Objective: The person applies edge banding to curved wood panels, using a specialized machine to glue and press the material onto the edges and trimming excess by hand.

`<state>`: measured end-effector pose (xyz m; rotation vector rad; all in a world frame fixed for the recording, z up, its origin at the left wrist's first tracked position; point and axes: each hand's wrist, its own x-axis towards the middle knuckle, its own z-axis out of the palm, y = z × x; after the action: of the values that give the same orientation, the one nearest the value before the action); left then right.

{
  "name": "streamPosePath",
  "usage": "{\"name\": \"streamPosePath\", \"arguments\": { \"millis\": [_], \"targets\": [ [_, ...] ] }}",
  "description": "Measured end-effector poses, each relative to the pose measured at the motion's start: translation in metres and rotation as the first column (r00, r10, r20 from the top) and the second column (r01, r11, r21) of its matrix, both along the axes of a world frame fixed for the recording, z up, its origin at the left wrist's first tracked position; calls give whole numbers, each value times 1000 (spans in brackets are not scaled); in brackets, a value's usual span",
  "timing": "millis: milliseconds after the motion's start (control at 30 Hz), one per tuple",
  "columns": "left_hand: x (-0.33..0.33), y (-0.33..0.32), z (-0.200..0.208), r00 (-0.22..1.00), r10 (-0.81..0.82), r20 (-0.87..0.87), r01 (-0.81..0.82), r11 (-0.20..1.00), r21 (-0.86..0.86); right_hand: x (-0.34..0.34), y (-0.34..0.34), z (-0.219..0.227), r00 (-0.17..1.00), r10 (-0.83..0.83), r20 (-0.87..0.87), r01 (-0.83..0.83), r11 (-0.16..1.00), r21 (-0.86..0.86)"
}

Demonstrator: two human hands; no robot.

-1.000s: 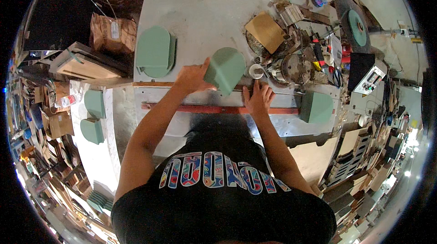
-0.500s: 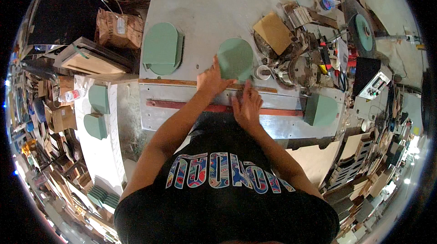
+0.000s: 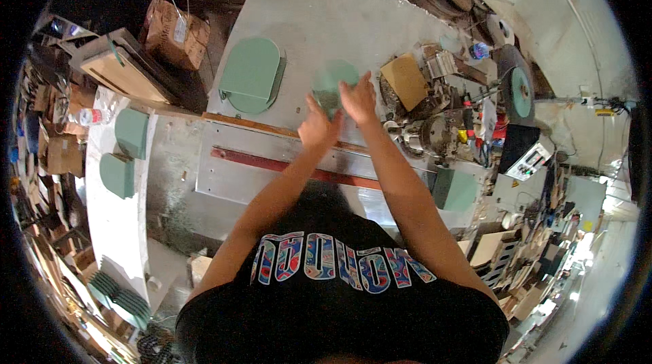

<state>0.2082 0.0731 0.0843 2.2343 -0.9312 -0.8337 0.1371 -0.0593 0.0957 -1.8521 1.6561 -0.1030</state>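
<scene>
A green round-ended flat piece [image 3: 334, 77], blurred, is at the middle of the grey worktable [image 3: 326, 11]. My right hand [image 3: 358, 100] is over its right side, thumb and index finger stretched apart. My left hand [image 3: 319, 128] is by its lower left edge, index finger pointing forward and thumb out to the right. Whether either hand presses on the piece is hard to tell through the blur. To the left lies a stack of similar green pieces [image 3: 251, 68], and another green piece [image 3: 456, 189] rests near the table's right front.
A wooden strip [image 3: 251, 121] and a red strip [image 3: 272, 162] run across the table's front. A tan sheet [image 3: 405, 82], tools and a dusty machine part [image 3: 428, 132] crowd the right. More green pieces [image 3: 117, 175] stand on a white side table [image 3: 112, 235] at left.
My right hand has moved forward from the near edge onto the green piece's right side. My left hand has drawn back slightly. The piece has turned blurred, and the whole view has tilted.
</scene>
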Motion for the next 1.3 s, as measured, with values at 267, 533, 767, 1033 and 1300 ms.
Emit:
{"name": "streamPosePath", "arguments": {
  "millis": [267,533,767,1033,1300],
  "targets": [
    [54,53,53,806,56,-589,-398,788,-470,-27,-9,112,821,-83,565,-211,876,434],
    [24,116,217,474,-37,-880,-564,754,-336,-56,99,192,364,-296,883,-230,890,393],
    [-25,134,222,578,-147,-803,-482,732,-481,-95,157,225,407,-118,906,15,992,123],
    [-49,148,216,821,-361,-442,53,820,-570,-142,130,224,784,319,533,-92,909,-407],
    [-69,161,187,760,-576,-300,228,669,-707,-91,174,261,591,772,-234,-612,240,-754]
  ]
}}
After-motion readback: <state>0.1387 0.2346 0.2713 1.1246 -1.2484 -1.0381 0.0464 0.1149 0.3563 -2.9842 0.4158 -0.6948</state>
